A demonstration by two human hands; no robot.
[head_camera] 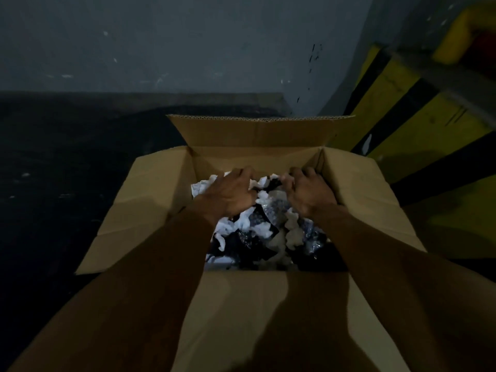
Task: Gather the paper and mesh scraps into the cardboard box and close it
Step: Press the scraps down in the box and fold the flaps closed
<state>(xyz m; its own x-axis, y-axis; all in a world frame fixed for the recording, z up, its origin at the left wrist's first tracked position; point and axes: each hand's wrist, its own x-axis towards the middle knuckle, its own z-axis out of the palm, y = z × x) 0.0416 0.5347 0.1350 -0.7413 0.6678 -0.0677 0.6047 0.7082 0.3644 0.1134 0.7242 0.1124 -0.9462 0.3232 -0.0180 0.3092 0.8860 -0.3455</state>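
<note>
Hands, left (233, 193) and right (308, 191), palms-down on scraps (257, 229) inside box (158, 200)

The cardboard box (249, 312) is plain tan-brown. The scraps (257, 232) inside are white paper and black mesh. The far wall (188, 44) is grey-blue; on the right, yellow and black stripes (397, 108).
</note>
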